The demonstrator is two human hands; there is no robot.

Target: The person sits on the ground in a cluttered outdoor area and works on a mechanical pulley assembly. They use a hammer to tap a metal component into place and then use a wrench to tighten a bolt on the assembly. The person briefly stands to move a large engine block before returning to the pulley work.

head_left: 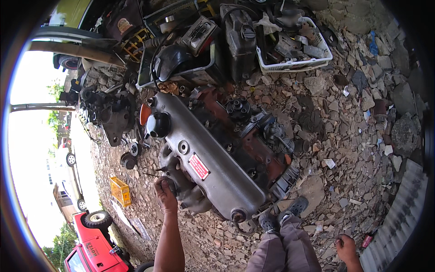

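A large engine stands on the rubble ground, with a long grey valve cover (213, 158) across its top. A black oil filler cap (158, 124) sits near the cover's far left end. Along its left side runs a cast manifold (197, 199). My left hand (166, 196) is closed at the manifold, against a dark rounded part (170, 185) whose kind I cannot make out. My right hand (347, 248) is at the lower right, away from the engine, with curled fingers; anything in them is hidden. A black distributor cap (238, 109) rises on the engine's right side.
A white basket (295, 68) of metal parts and a dark jerrycan (240, 41) stand beyond the engine. A yellow crate (120, 190) and a red vehicle (95, 245) are on the left. Corrugated sheet (398, 217) lies at right. My shoes (297, 206) are close to the engine's near end.
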